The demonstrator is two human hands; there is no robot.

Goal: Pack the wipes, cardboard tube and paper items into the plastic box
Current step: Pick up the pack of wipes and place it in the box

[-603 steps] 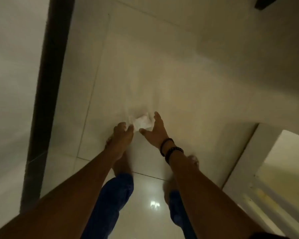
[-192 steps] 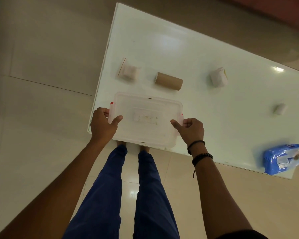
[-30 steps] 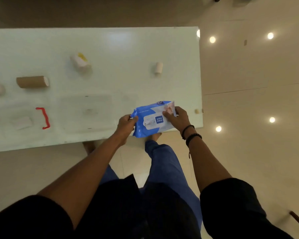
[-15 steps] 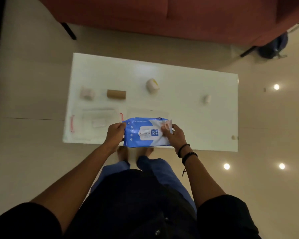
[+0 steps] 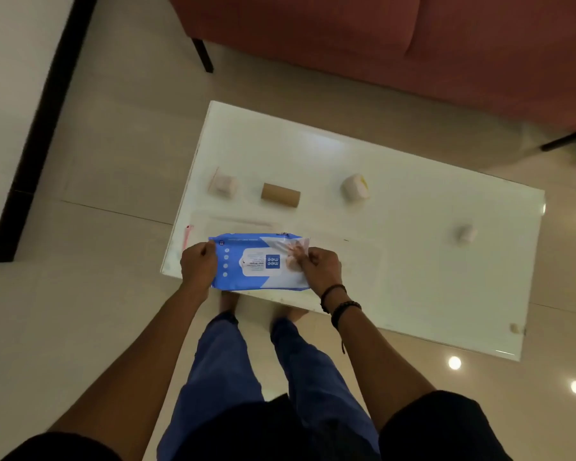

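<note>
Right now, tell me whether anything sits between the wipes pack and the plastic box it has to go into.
Nothing visible does. The left hand and right hand hold the wipes pack by its ends right over the open plastic box at the table's near edge. The cardboard tube lies beyond the box, out of the path.
</note>
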